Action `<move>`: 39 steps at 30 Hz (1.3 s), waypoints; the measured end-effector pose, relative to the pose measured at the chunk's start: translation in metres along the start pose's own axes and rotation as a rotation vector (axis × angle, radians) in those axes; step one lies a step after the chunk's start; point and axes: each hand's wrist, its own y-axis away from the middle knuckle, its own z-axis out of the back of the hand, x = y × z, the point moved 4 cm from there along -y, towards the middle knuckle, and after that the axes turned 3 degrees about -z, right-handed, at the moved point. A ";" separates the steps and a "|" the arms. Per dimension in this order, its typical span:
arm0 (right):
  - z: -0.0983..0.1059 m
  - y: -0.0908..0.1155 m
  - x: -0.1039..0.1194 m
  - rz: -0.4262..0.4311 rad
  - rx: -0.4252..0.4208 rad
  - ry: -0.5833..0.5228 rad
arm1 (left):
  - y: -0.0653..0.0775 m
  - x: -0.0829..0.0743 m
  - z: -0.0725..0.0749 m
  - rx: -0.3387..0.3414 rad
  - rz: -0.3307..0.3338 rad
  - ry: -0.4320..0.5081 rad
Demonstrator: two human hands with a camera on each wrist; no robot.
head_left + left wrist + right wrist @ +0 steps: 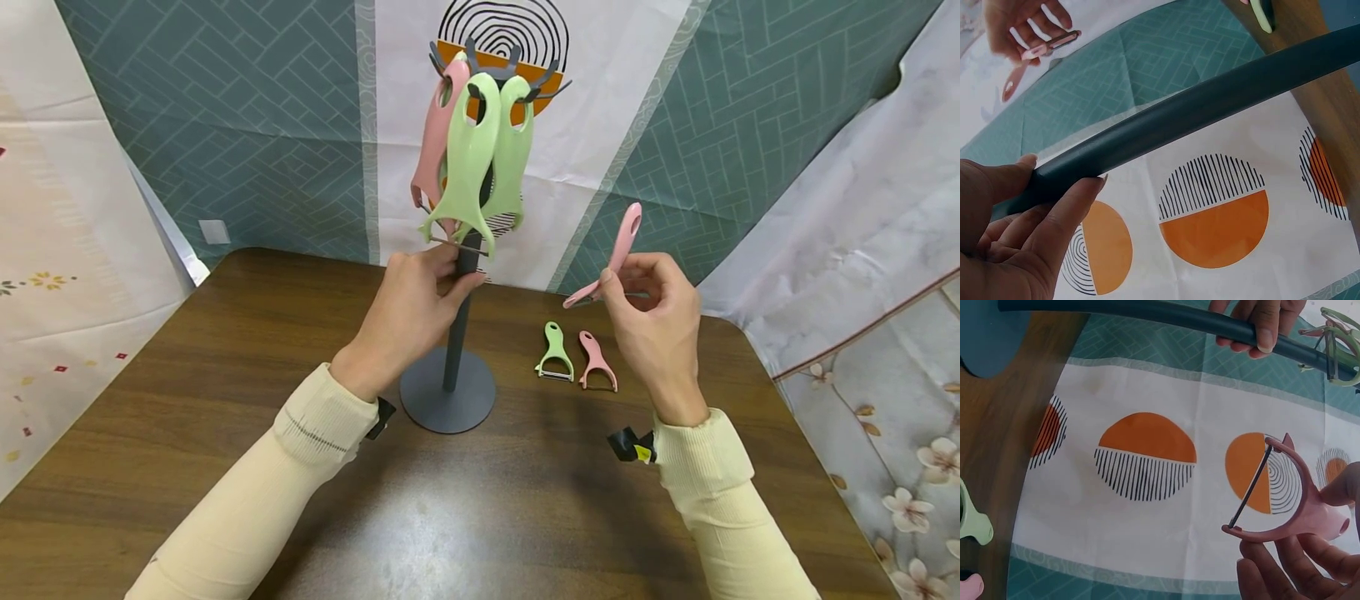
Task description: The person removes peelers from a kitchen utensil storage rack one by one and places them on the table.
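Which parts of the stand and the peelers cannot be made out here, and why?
- Head view: pole, partly hidden by the front green peeler and left hand.
- Left wrist view: base, cut off by the right edge.
- Right wrist view: lying green peeler and lying pink peeler, cut off by the left edge.

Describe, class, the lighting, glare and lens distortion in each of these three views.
Head view: brighter, with a pale glare patch on the tabletop near the bottom centre, soft shadows around it, and the pole looking straight; left wrist view: dimmer, the pole visibly bowed; right wrist view: also dim, the pole curving again.
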 end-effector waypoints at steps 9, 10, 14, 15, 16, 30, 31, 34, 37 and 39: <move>0.003 0.003 -0.005 -0.011 0.009 0.004 | 0.000 0.002 0.000 -0.007 -0.018 0.009; 0.004 0.004 -0.006 -0.015 0.008 0.006 | 0.000 0.001 -0.001 -0.007 -0.017 0.009; 0.006 0.005 -0.009 -0.028 0.001 0.022 | 0.000 0.001 -0.001 -0.009 -0.013 0.011; 0.007 0.005 -0.010 -0.031 0.000 0.027 | 0.000 0.000 -0.001 -0.010 -0.010 0.011; 0.008 0.005 -0.011 -0.033 -0.001 0.031 | 0.000 0.000 -0.001 -0.010 -0.007 0.013; 0.010 0.009 -0.022 -0.053 0.011 0.048 | -0.001 0.000 -0.001 -0.022 -0.001 0.007; 0.011 0.009 -0.023 -0.055 0.014 0.050 | -0.001 0.000 -0.001 -0.023 -0.002 0.006; 0.011 0.011 -0.025 -0.065 0.017 0.060 | -0.001 0.001 -0.001 -0.024 -0.003 0.007; 0.012 0.012 -0.027 -0.068 0.015 0.074 | -0.001 0.001 -0.001 -0.026 -0.006 0.009; 0.013 0.013 -0.028 -0.070 0.016 0.078 | -0.001 0.001 -0.001 -0.027 -0.006 0.015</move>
